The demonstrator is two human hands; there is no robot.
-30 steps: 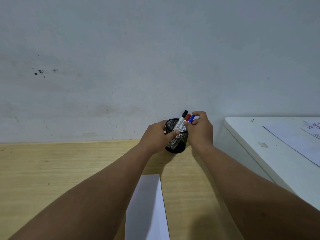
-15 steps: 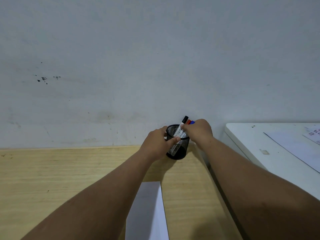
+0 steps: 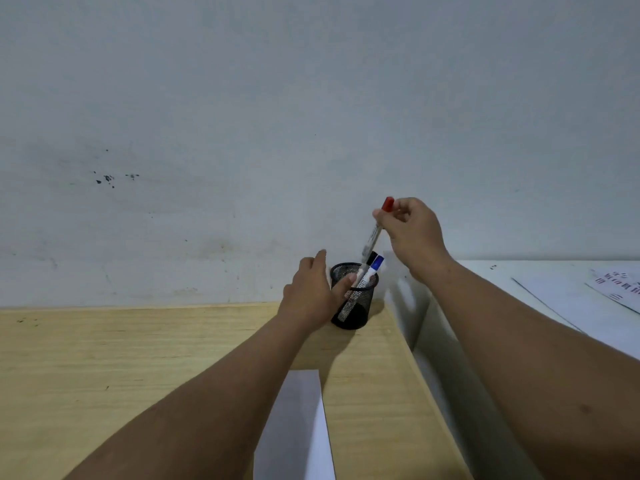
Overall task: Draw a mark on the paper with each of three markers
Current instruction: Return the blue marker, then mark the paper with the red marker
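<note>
A black mesh pen cup stands at the back of the wooden desk against the wall. My left hand grips the cup's left side. My right hand pinches the red-capped marker near its cap and holds it lifted, its lower end still inside the cup's rim. A blue-capped marker and a black-capped marker lean in the cup. A white sheet of paper lies on the desk near me, between my forearms.
A white table with printed sheets stands to the right, separated from the desk by a narrow gap. A pale wall rises directly behind the cup.
My right hand has risen from the cup's rim, drawing the red-capped marker upward out of the cup. My left hand has stayed on the cup.
</note>
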